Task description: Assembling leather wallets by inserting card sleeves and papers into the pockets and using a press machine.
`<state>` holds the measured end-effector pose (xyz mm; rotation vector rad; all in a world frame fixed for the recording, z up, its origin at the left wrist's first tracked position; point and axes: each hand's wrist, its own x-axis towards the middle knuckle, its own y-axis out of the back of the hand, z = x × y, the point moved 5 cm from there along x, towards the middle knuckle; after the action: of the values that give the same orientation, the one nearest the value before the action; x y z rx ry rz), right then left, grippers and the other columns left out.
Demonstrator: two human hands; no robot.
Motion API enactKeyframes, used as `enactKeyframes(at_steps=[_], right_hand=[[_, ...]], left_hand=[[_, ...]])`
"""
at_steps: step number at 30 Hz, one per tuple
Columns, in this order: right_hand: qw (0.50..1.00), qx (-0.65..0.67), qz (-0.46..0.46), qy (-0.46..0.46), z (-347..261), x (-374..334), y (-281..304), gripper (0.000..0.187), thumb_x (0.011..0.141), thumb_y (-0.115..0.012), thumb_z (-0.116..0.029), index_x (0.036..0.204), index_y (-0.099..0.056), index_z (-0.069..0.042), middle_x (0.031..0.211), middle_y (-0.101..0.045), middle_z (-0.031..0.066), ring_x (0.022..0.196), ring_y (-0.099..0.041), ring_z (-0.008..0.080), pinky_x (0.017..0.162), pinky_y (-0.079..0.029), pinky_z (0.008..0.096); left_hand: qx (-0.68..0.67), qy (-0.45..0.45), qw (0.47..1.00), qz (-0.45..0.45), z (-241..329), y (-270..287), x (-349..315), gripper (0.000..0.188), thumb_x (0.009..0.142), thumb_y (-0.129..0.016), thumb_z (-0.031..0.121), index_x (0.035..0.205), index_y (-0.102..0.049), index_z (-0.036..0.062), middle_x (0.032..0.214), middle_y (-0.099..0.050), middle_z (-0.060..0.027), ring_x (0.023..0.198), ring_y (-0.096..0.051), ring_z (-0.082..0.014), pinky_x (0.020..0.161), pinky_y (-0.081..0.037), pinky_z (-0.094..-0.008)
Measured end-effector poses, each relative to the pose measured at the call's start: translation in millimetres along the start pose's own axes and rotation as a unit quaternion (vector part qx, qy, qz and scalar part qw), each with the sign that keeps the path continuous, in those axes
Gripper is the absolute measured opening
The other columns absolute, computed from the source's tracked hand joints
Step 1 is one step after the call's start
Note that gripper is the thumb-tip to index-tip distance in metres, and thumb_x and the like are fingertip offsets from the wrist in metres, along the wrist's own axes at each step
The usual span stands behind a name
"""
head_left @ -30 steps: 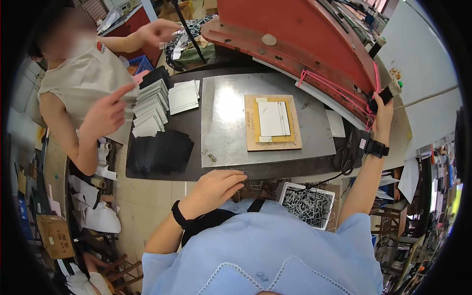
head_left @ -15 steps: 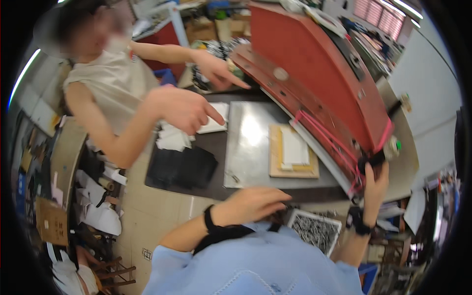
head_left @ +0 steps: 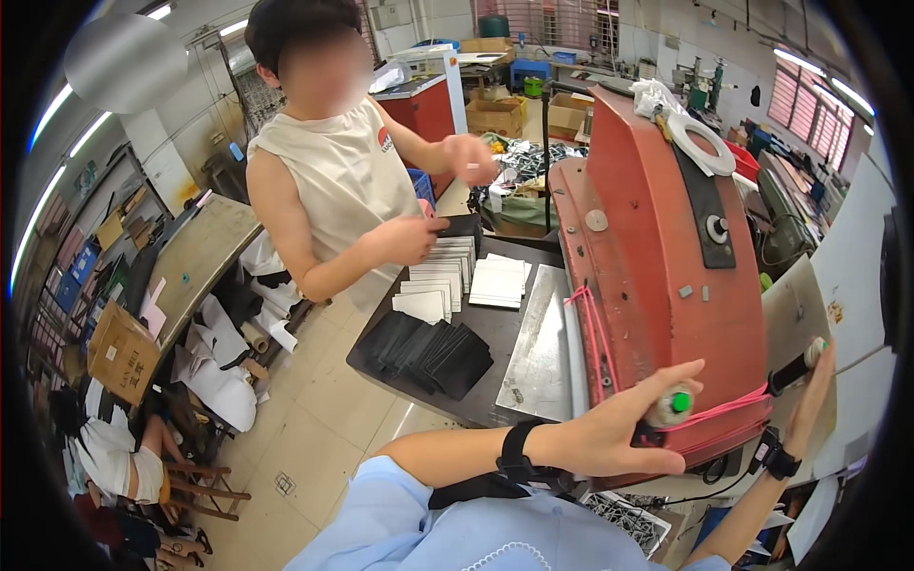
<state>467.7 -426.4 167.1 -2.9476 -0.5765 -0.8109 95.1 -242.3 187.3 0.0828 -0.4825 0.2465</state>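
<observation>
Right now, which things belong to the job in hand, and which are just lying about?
Likely the job's:
red machine
handles, one at each of the hands
metal plate
white cards
black sheets

Probably lying about:
left cardboard box
paper rolls
white ring

The left hand (head_left: pixel 609 433) has risen to the green-tipped handle (head_left: pixel 674 403) — the red machine head (head_left: pixel 640 243) now hides the board.
</observation>
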Motion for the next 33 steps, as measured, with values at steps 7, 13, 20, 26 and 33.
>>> enactKeyframes(at_steps=[7, 13, 20, 26, 33], right_hand=[[0.998, 0.064, 0.017, -0.005, -39, -40, -52, 0.052, 0.106, -0.040, -0.040, 0.143, -0.043, -0.004, 0.122, -0.058, 0.0132, 0.116, -0.055, 0.0205, 0.107, -0.039, 0.0353], [0.973, 0.218, -0.044, -0.064, -33, -32, -51, 0.045, 0.104, -0.042, -0.038, 0.119, -0.060, 0.001, 0.085, -0.058, 0.0058, 0.081, -0.056, 0.0146, 0.078, -0.046, 0.0280], [0.955, 0.287, -0.055, -0.044, -32, -37, -68, 0.037, 0.099, -0.045, -0.029, 0.111, -0.058, 0.004, 0.074, -0.049, 0.0043, 0.063, -0.046, 0.0125, 0.059, -0.040, 0.0256], [0.951, 0.295, -0.072, -0.064, -26, -51, -73, 0.032, 0.098, -0.046, -0.031, 0.097, -0.055, -0.001, 0.072, -0.051, 0.0073, 0.065, -0.050, 0.0162, 0.062, -0.042, 0.0292], [0.957, 0.275, -0.057, -0.072, -17, -58, -75, 0.032, 0.098, -0.045, -0.032, 0.096, -0.055, -0.001, 0.071, -0.052, 0.0071, 0.064, -0.050, 0.0158, 0.062, -0.042, 0.0289]], left_hand=[[-0.097, 0.010, 0.988, 0.117, 5, 35, -35, 0.068, 0.097, -0.055, 0.046, 0.143, -0.032, 0.0007, 0.110, -0.054, -0.0118, 0.101, -0.053, -0.0180, 0.092, -0.042, -0.0320], [-0.137, 0.030, 0.969, 0.206, 9, 48, -43, 0.062, 0.099, -0.052, 0.047, 0.134, -0.044, -0.0035, 0.095, -0.060, -0.0111, 0.087, -0.058, -0.0161, 0.080, -0.048, -0.0303], [-0.077, 0.066, 0.952, 0.290, 15, 56, -43, 0.054, 0.093, -0.058, 0.042, 0.121, -0.055, -0.0042, 0.080, -0.062, -0.0115, 0.071, -0.059, -0.0159, 0.069, -0.050, -0.0294], [-0.041, 0.046, 0.964, 0.258, -6, 57, -53, 0.041, 0.095, -0.050, 0.041, 0.103, -0.055, 0.0013, 0.071, -0.059, -0.0115, 0.064, -0.058, -0.0181, 0.068, -0.049, -0.0323], [-0.041, 0.050, 0.963, 0.263, -16, 60, -58, 0.040, 0.095, -0.051, 0.041, 0.104, -0.054, 0.0021, 0.073, -0.059, -0.0113, 0.066, -0.058, -0.0174, 0.069, -0.049, -0.0324]])
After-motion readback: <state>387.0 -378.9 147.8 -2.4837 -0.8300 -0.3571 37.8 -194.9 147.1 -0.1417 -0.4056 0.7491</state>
